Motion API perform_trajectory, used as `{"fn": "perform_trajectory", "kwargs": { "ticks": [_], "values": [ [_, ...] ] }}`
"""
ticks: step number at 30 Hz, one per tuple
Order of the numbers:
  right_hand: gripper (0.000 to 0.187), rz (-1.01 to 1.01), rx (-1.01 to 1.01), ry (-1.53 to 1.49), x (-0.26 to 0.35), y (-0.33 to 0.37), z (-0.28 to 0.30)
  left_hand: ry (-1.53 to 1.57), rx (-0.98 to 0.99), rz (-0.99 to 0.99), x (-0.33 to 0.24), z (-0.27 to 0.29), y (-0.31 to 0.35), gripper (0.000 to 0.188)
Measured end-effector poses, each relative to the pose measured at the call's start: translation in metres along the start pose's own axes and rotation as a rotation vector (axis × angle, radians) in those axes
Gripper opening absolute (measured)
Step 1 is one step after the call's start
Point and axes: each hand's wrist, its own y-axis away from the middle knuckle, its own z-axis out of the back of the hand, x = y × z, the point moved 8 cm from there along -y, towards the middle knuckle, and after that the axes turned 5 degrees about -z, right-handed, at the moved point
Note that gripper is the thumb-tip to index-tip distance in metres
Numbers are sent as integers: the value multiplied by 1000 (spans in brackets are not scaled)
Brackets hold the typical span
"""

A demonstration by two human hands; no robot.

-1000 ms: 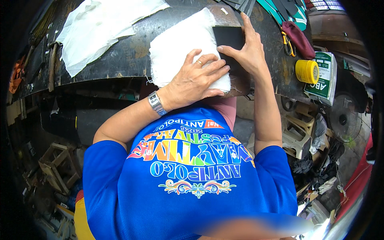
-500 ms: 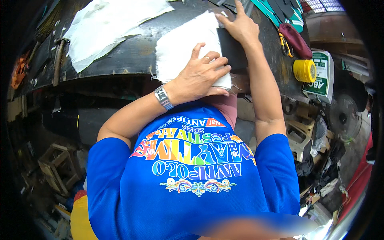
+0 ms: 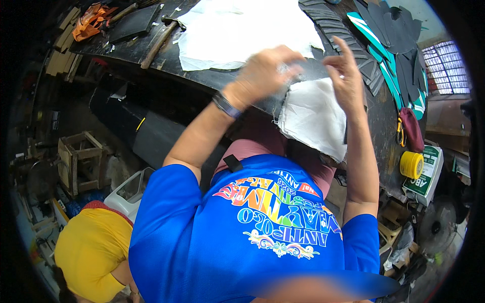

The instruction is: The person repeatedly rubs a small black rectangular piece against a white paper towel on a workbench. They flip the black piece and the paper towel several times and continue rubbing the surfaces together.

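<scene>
My left hand (image 3: 265, 73), with a metal watch on the wrist, is lifted over the table near the large white cloth (image 3: 242, 30). Motion smears its fingers, so I cannot make out whether it holds anything. My right hand (image 3: 347, 78) is raised at the right side of a folded white cloth (image 3: 310, 116), its forefinger pointing up and the thumb apart. Nothing shows in its grasp. Loose threads hang from the left edge of the folded cloth, which lies at the table's near edge.
Dark cut strips (image 3: 331, 22) lie at the back. Teal and black pieces (image 3: 391, 60), orange-handled scissors (image 3: 400, 132), a maroon pouch (image 3: 411, 129) and a yellow tub (image 3: 411, 164) are at right. A hammer (image 3: 159, 45) rests at left. A person in yellow (image 3: 93, 247) is behind on the left.
My left hand has lifted off the folded cloth and moved left and away toward the large cloth. My right hand has drawn back nearer. The view has swung left.
</scene>
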Motion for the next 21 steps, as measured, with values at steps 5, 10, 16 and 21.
{"fn": "perform_trajectory", "kwargs": {
  "ticks": [5, 10, 16, 21],
  "values": [
    [78, 62, 256, -77, 33, -37, -90, -574, -71, 169, 123, 96, -6, 32],
    [82, 218, 202, 61, 57, -86, -163, -869, -9, 295, 188, 124, -7, 33],
    [72, 3, 277, 368, 38, -111, -207, -414, -221, 138, 173, 158, -3, 19],
    [70, 45, 259, 396, 40, -107, -209, 176, -324, 115, 119, 210, 17, 15]
  ]
}}
